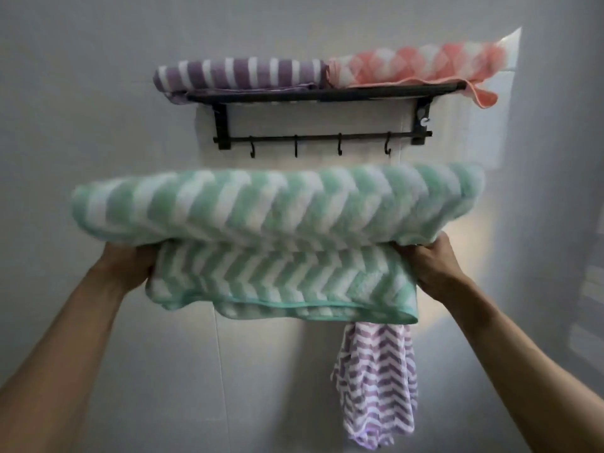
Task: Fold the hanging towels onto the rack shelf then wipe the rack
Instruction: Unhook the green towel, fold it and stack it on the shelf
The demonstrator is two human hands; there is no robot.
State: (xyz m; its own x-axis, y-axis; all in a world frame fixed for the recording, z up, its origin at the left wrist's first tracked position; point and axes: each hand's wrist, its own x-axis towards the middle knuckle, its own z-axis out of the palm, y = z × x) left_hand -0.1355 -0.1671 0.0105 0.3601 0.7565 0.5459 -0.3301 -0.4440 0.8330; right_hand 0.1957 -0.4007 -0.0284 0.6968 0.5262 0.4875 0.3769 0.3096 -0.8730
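Held up in front of the wall, below the rack: a folded green-and-white chevron towel, thick upper fold bulging forward, thinner lower layer hanging under it with a teal hem along the bottom edge. Gripped at both ends. Left hand curled round the towel's left edge, fingers hidden in the cloth. Right hand clamped on the right end, thumb on top, fingers tucked under the upper fold. Both forearms bare, reaching up from the lower corners.

Above, fixed to the pale tiled wall: a black metal towel rack, flat shelf on top, thin bar below between two brackets. Four black hooks hanging from that bar, all bare. A small pale clip-like piece on the right bracket, too blurred to identify.

On the shelf, left half: a folded purple-and-white striped towel, its left end overhanging the shelf edge. On the right half, touching it: a folded pink-and-white towel, one corner drooping over the shelf's right end.

Below the green towel, near the right hand: a purple-and-white chevron cloth dangling loose, top hidden behind the green hem; cannot tell what holds it up.

Soft warm light patch on the wall behind the right hand.
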